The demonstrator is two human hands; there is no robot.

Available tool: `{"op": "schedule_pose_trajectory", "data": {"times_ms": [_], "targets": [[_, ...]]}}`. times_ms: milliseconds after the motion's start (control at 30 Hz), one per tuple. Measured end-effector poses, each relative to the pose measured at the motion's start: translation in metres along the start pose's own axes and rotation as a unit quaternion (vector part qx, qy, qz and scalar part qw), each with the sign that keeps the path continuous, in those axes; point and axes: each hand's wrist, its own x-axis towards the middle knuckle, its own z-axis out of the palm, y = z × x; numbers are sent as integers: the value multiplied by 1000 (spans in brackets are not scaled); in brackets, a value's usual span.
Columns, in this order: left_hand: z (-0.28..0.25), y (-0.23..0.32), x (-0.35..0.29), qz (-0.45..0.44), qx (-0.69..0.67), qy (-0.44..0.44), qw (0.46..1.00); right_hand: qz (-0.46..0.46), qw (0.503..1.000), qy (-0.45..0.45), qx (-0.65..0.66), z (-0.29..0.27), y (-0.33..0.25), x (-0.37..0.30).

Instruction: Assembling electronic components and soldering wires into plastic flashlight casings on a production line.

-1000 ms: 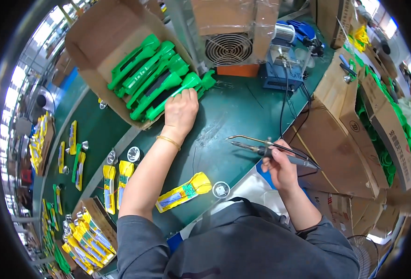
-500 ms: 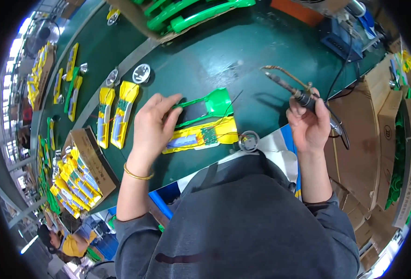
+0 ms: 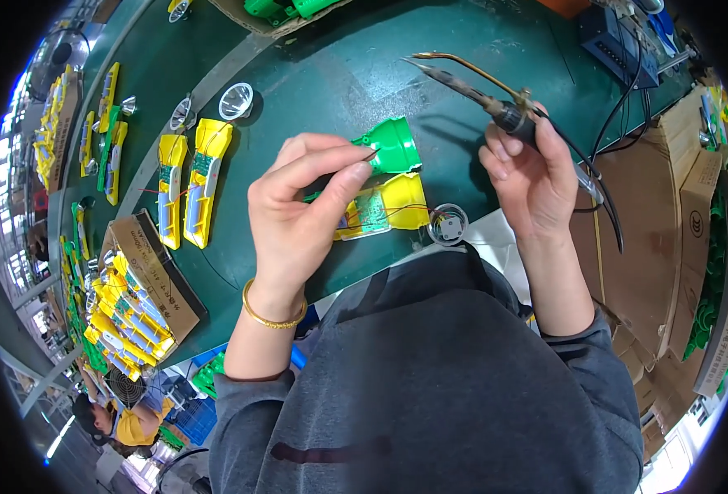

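Note:
My left hand [image 3: 294, 193], a gold bangle at its wrist, pinches a thin dark wire [image 3: 372, 155] between thumb and forefinger. Just beyond the fingertips lies a green plastic housing half [image 3: 399, 145], partly hidden by the hand. Nearer me is a yellow housing half [image 3: 407, 200] carrying a green circuit board [image 3: 372, 210] and thin wires; my hand covers its left part. At its right end sits a round clear lamp reflector [image 3: 448, 224]. My right hand [image 3: 537, 185] grips a soldering iron [image 3: 508, 114] with a brass-coloured tube beside it, the tip raised and pointing up-left.
Left of my hand lie two yellow housings [image 3: 206, 185] with reflectors [image 3: 236, 100] at their ends. A cardboard box [image 3: 184, 317] of yellow housings stands at lower left. At the back are a box of green parts [image 3: 269, 25] and a blue soldering station [image 3: 615, 53]. Cartons [image 3: 644, 230] stand right.
My left hand has moved right and closed its fingertips on the wire by the green housing. My right hand has brought the soldering iron slightly left and farther up.

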Motion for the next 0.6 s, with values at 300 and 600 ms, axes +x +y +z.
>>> {"op": "schedule_pose_trajectory", "data": {"times_ms": [300, 600], "targets": [[27, 18, 5, 246, 299, -192, 902, 7, 1000, -11, -11, 7, 11, 13], [-29, -21, -27, 7, 214, 163, 963, 10, 994, -53, -90, 8, 23, 20]]}}
